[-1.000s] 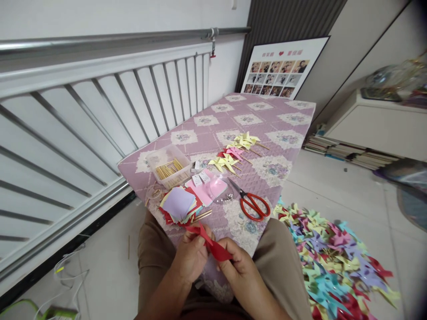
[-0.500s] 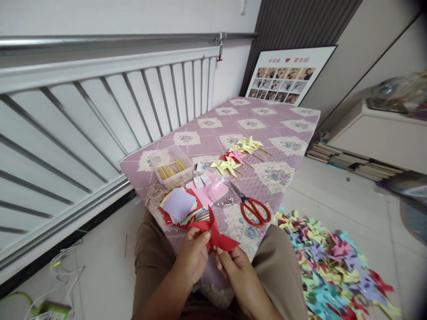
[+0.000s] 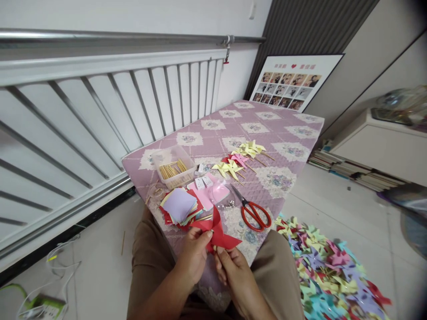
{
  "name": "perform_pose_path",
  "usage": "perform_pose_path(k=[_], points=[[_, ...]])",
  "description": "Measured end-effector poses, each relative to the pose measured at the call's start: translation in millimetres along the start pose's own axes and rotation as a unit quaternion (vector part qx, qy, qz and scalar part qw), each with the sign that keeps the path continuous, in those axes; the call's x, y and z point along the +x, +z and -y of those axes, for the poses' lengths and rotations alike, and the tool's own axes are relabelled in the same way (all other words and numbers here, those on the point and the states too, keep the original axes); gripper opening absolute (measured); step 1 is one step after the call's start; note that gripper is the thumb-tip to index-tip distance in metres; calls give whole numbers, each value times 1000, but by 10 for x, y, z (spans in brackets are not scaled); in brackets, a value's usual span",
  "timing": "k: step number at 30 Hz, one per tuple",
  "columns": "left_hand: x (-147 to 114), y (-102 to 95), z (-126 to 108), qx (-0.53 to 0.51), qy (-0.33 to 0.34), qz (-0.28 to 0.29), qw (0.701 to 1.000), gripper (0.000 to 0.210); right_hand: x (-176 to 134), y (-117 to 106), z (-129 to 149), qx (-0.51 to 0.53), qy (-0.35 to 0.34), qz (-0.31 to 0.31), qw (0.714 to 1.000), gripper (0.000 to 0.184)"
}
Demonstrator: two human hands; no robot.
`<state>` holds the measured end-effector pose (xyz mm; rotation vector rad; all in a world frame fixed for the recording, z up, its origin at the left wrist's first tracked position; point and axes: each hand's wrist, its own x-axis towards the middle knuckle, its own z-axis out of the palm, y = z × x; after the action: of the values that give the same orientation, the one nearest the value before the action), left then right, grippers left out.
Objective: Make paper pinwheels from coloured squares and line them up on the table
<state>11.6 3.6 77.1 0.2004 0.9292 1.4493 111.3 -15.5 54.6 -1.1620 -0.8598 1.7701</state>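
A red paper pinwheel (image 3: 218, 233) is held over the near end of the table, between both hands. My left hand (image 3: 193, 253) is closed on its left side, the thumb pressed near the centre. At its lower edge my right hand (image 3: 233, 264) pinches with thumb and forefinger; whether a stick lies in that pinch is hidden. Just beyond the left hand lies a stack of coloured paper squares (image 3: 180, 205), lilac on top. Red-handled scissors (image 3: 255, 215) rest to the right, blades pointing away. Small metal fasteners (image 3: 230, 204) lie beside a clear plastic piece.
A clear plastic box (image 3: 175, 166) holds thin wooden sticks. Several finished pinwheels (image 3: 233, 162) lie farther along the cloth-covered table (image 3: 213, 125). A large pile of pinwheels (image 3: 327, 266) covers the floor at right. A white radiator (image 3: 100, 115) runs along the left; cables (image 3: 63, 271) lie on the floor.
The view has shifted slightly, so the whole scene sits a little lower. Both hands keep their hold on the red pinwheel, with hardly any change in position.
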Motion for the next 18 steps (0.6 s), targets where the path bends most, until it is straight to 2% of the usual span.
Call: perform_pose_path(k=[7,12,18], points=[[25,-30,12,21,15,-3,1000,27,-16,69,80,12,20,-19,1000,40],[39,-42,28,38,25,8,999,23,7,14,3,-15,12,-18,1000,44],[45,-36,41,50,14,-15,999,24,77,-62,-63,-23,14,21,999,50]])
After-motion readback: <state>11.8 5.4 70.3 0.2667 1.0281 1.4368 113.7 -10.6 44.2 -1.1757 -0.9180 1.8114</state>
